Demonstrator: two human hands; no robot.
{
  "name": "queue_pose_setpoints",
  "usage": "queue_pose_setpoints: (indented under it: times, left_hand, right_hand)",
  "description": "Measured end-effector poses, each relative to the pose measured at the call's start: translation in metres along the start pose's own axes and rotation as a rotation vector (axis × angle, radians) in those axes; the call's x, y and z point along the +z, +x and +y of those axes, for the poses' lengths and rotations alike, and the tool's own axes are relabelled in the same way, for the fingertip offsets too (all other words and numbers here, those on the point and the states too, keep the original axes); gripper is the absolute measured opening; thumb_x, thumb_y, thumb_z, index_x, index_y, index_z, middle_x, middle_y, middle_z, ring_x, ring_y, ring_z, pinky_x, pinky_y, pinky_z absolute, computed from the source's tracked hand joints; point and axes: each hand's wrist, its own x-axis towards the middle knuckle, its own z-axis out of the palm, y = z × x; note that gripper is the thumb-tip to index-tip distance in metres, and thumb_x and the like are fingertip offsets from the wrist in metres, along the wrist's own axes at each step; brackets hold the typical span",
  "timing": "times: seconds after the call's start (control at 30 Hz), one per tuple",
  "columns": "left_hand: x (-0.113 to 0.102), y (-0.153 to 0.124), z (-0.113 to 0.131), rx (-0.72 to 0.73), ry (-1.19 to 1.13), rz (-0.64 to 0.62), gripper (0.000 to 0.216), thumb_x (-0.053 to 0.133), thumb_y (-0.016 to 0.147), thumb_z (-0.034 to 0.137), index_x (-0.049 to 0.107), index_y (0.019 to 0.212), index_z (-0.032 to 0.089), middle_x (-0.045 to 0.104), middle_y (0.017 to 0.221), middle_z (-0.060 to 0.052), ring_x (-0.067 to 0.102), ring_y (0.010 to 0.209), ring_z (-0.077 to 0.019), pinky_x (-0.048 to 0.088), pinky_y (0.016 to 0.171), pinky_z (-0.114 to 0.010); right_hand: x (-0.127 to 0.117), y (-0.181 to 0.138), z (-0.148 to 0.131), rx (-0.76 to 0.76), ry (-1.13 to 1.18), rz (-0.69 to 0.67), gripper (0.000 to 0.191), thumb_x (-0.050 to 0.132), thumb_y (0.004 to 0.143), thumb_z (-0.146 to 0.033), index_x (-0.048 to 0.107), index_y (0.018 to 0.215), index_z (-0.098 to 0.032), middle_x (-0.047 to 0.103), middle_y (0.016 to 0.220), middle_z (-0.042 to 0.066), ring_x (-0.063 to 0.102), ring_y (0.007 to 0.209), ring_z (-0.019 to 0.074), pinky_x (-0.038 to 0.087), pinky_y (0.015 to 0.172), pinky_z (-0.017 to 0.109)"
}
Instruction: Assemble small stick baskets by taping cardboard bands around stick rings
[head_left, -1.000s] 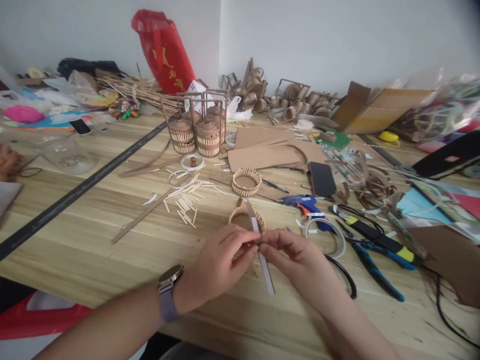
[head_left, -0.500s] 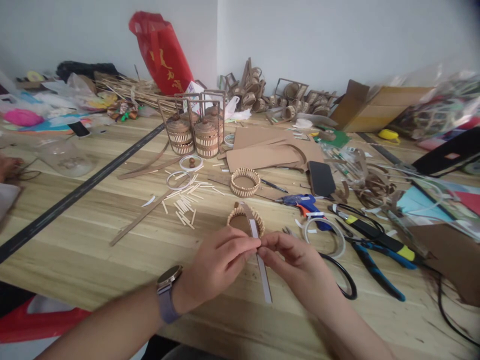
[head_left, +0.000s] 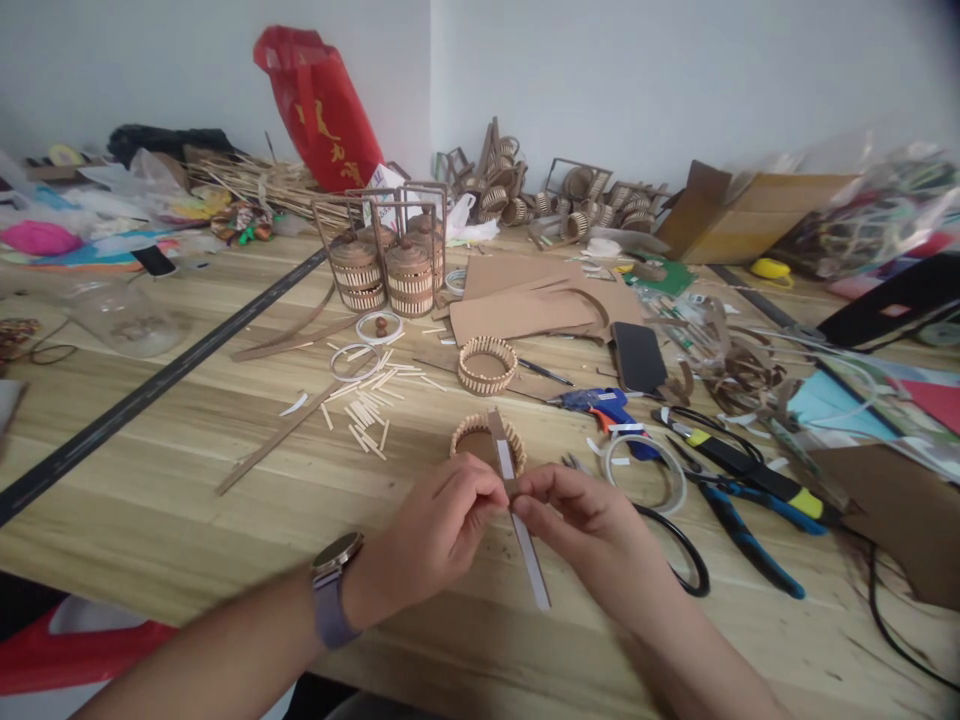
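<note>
A narrow brown cardboard strip [head_left: 531,562] with a white band along its face slants between my hands. My right hand [head_left: 581,515] pinches it at mid-length, thumb against the curled fingers. From the left side, my left hand [head_left: 450,510], with a watch on the wrist, closes its thumb and fingers at the same spot, where a bit of brown shows between the fingertips. Behind the strip's upper end is a round ring of short wooden sticks [head_left: 465,436] on a cardboard base, partly hidden by my fingers. Another such stick ring [head_left: 487,366] stands farther back.
Loose wooden sticks [head_left: 367,412] and white tape rolls [head_left: 646,474] lie around. A blue glue gun [head_left: 611,403], pliers [head_left: 754,540], a cutter [head_left: 780,480] and a phone [head_left: 639,357] are on the right. Lidded stick baskets [head_left: 410,280] and cardboard sheets [head_left: 525,305] stand behind.
The strip has shifted slightly right and turned a little more upright. My left fingertips have drawn back slightly to the left, with more brown visible between the hands.
</note>
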Motion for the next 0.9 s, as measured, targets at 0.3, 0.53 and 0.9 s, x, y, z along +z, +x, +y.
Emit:
queue_pose_setpoints:
  times: [0.3,0.53,0.9]
  left_hand:
    - [0.005,-0.006,-0.005,0.057,0.099,0.098,0.021,0.053,0.093,0.011,0.056,0.112,0.019,0.067,0.093,-0.005,0.065,0.087,-0.0147,0.054,0.08,-0.027]
    - [0.002,-0.001,-0.003,0.098,0.181,0.114,0.015,0.051,0.093,0.012,0.06,0.102,0.019,0.069,0.089,-0.005,0.066,0.083,-0.0146,0.055,0.077,-0.028]
    - [0.001,0.005,-0.004,-0.045,0.163,-0.019,0.012,0.05,0.089,0.008,0.056,0.088,0.018,0.065,0.084,-0.004,0.062,0.08,-0.0156,0.05,0.073,-0.027]
  right_hand:
    - [0.0,0.001,0.001,-0.015,-0.023,0.023,0.019,0.061,0.083,-0.035,0.071,0.084,-0.019,0.069,0.074,0.002,0.062,0.07,0.0158,0.049,0.067,0.027]
    - [0.0,0.0,0.001,-0.031,-0.071,0.03,0.018,0.06,0.084,-0.034,0.072,0.084,-0.02,0.071,0.074,0.002,0.064,0.068,0.0158,0.051,0.066,0.026]
    - [0.002,0.0,-0.007,-0.102,-0.23,0.081,0.015,0.058,0.083,-0.027,0.071,0.079,-0.02,0.067,0.066,0.0,0.062,0.062,0.0141,0.05,0.062,0.023]
